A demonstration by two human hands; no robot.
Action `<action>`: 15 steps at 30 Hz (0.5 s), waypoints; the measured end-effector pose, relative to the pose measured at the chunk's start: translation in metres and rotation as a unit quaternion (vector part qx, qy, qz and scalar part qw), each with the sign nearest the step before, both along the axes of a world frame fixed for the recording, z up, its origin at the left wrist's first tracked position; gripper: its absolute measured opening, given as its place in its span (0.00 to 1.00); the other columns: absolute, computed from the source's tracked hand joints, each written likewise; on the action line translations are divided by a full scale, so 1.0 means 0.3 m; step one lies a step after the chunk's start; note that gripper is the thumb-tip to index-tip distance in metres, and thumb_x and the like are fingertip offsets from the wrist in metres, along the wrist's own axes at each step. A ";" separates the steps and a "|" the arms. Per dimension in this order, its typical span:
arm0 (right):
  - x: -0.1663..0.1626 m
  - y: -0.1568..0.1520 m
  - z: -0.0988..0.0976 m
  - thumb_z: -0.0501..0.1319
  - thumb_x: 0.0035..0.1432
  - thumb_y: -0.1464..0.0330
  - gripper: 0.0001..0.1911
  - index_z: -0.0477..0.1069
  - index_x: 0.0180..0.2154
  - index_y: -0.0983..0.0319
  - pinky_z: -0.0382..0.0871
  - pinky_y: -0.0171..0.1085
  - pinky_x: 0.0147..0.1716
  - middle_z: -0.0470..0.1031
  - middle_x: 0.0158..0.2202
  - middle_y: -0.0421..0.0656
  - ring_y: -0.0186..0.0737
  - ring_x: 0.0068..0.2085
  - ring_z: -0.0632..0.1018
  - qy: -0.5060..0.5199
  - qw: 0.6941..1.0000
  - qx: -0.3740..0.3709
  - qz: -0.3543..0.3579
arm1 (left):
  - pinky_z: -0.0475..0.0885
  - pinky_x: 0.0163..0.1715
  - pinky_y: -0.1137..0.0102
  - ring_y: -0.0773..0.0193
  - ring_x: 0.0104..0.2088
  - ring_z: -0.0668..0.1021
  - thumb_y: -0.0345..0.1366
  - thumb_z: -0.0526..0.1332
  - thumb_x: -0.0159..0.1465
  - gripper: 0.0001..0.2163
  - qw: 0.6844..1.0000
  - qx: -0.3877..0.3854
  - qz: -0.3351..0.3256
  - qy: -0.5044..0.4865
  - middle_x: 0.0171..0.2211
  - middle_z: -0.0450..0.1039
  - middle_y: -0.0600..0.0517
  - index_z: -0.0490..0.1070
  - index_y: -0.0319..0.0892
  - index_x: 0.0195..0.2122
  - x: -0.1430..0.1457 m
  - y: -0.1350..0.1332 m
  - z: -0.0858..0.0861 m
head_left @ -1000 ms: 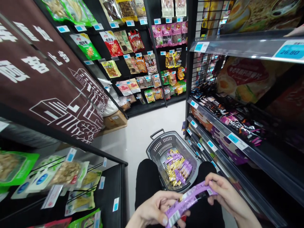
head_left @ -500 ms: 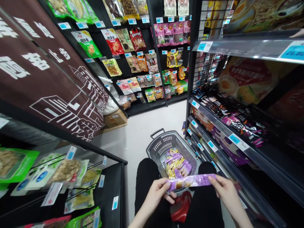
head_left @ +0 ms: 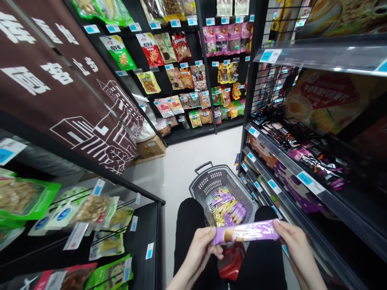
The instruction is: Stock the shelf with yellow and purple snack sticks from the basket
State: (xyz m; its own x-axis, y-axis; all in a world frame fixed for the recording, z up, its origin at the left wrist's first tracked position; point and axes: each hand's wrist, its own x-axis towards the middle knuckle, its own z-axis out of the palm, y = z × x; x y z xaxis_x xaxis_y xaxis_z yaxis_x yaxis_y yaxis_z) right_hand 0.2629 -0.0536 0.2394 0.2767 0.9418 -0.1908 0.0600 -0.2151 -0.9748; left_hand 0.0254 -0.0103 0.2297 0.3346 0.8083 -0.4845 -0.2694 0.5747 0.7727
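Note:
A long purple snack packet (head_left: 246, 232) is held level in front of me over my black-clad knees. My left hand (head_left: 201, 249) pinches its left end and my right hand (head_left: 292, 245) grips its right end. Just beyond it on the floor stands a grey shopping basket (head_left: 208, 183) holding several purple and gold packets (head_left: 226, 207). A red packet (head_left: 231, 262) lies on my lap under the purple one.
A black shelf rack (head_left: 305, 177) with dark and purple packets and blue price tags runs along the right. On the left a low shelf (head_left: 142, 225) carries green snack bags under a brown banner (head_left: 60, 84). Hanging snack bags (head_left: 187, 76) fill the far wall; a cardboard box (head_left: 149, 147) sits on the floor.
The purple packet was turned from a tilted back-side view to level with its front showing and raised slightly. The view shifted a little to the left.

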 end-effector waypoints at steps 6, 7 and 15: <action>0.025 0.037 -0.013 0.58 0.52 0.57 0.16 0.77 0.28 0.61 0.65 0.33 0.26 0.68 0.21 0.41 0.38 0.26 0.70 -0.145 0.986 0.071 0.035 | 0.74 0.25 0.73 0.63 0.21 0.77 0.45 0.64 0.52 0.19 0.999 -0.012 -0.049 -0.001 0.21 0.75 0.42 0.74 0.28 0.29 -0.037 0.055 -0.014; 0.031 0.039 -0.016 0.58 0.52 0.58 0.15 0.77 0.30 0.60 0.65 0.33 0.23 0.68 0.20 0.40 0.36 0.23 0.69 -0.147 0.985 0.071 0.056 | 0.74 0.26 0.72 0.63 0.23 0.78 0.45 0.63 0.53 0.19 0.999 -0.021 -0.042 -0.015 0.22 0.76 0.41 0.74 0.28 0.31 -0.043 0.062 -0.009; 0.073 0.014 0.005 0.63 0.47 0.60 0.14 0.76 0.38 0.56 0.71 0.39 0.39 0.77 0.37 0.46 0.47 0.39 0.76 -0.097 0.979 0.145 0.103 | 0.71 0.40 0.64 0.50 0.43 0.75 0.26 0.67 0.38 0.12 0.998 0.023 -0.042 0.028 0.43 0.74 0.41 0.77 0.35 0.27 -0.074 0.073 -0.002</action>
